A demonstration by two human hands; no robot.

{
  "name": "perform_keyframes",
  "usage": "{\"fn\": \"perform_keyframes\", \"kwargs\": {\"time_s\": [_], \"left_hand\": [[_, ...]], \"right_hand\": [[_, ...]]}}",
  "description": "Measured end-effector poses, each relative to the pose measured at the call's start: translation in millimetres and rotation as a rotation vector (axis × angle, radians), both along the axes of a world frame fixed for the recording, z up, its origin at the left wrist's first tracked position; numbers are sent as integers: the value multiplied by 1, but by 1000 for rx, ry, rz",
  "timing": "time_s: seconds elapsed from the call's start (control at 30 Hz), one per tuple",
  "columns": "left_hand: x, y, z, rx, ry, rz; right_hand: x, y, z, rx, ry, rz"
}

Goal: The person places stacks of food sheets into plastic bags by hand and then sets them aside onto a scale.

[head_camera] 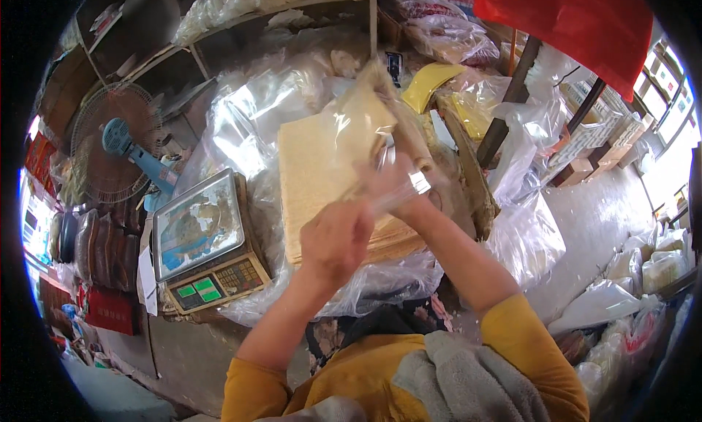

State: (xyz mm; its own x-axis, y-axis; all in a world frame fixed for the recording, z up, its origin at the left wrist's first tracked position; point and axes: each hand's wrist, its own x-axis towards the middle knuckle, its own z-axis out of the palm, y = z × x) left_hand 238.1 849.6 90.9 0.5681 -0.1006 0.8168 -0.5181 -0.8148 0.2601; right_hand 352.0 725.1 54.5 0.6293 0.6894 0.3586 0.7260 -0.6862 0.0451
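A stack of tan sheets (307, 164) lies before me on clear plastic. Over its right part my left hand (337, 238) is closed on the edge of a clear plastic bag (356, 112), which spreads upward across the sheets. My right hand (397, 183) is blurred and close beside the left, behind a shiny fold of the clear plastic; whether its fingers grip the plastic I cannot tell. Left of the stack stands a digital scale (200, 224) with a worn metal pan and green displays.
A blue electric fan (145, 164) stands behind the scale. Piled clear plastic (247, 120) lies beyond the stack. A dark post (507, 109) rises at the right, with hanging plastic bags (526, 246) beside it. A red cloth or sheet (570, 27) hangs at upper right.
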Motion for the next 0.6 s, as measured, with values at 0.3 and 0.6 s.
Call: {"fn": "perform_keyframes", "kwargs": {"time_s": [0.3,0.6], "left_hand": [[-60,-6,-132,-1221,1172,-314],[-74,29,-126,-1278,985,-78]], "right_hand": [[-52,-1,-73,9,231,89],[-81,-13,-61,145,230,241]]}}
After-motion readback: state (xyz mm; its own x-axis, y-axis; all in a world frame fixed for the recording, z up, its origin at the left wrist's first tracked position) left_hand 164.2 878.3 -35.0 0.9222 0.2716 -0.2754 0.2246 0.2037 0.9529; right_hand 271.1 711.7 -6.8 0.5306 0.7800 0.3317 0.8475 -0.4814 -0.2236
